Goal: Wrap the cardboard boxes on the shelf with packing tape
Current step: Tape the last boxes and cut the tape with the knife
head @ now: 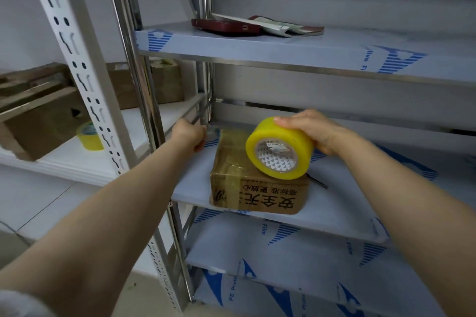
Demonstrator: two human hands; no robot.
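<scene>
A storeroom with pale walls held two racks. At the left of the frame a white rack (77, 59) carried several brown boxes (38, 121) and a spare yellow roll (90, 136). Right of it stood a steel rack whose film-covered shelf (334, 213) bore the box (257, 193) at the centre of the frame.

The left hand (189, 135) reached to that box's far left corner with fingers curled; whether it pinched a tape end or the box edge could not be told. Glossy tape bands already crossed the box's top and front. The right hand (311, 131) grasped the tape roll (279, 148) from above, holding it on edge over the box's right part.

Judging by this, wrapping of this box was under way, not finished. Whether the left-hand boxes were taped stayed unclear.
</scene>
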